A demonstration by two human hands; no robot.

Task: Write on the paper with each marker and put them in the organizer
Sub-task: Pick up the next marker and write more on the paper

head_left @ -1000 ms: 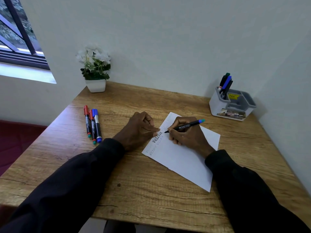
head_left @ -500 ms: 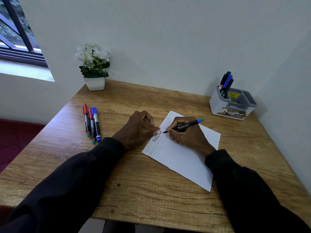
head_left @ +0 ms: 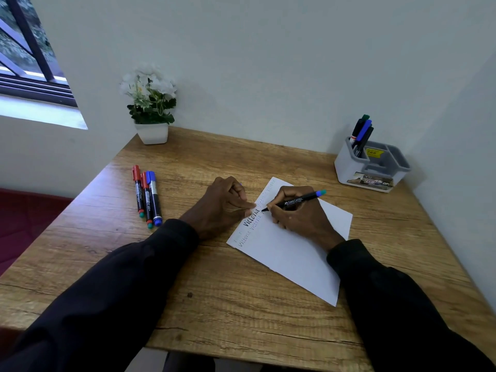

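The writing step is in hand: the right hand (head_left: pixel 298 214), fingers grasping the black marker (head_left: pixel 296 201), sets its tip on the paper (head_left: pixel 292 253) mid-worktop (head_left: pixel 236 307), while the left hand (head_left: pixel 221 208) touches the sheet's edge, fingers curled, whether round anything one cannot tell; next likely calls for capping and a reach to the organizer (head_left: pixel 349 167).

The table (head_left: pixel 241 312) is wood with a clear grain, matt and a little rough. The paper (head_left: pixel 295 256) is white, smooth and matt. The black marker (head_left: pixel 303 199) has a plastic barrel with a slight shine. The organizer (head_left: pixel 346 167) is smooth grey plastic. The sleeves (head_left: pixel 112 296) are dark matt cloth. The flower pot (head_left: pixel 152 133) looks smooth and white.
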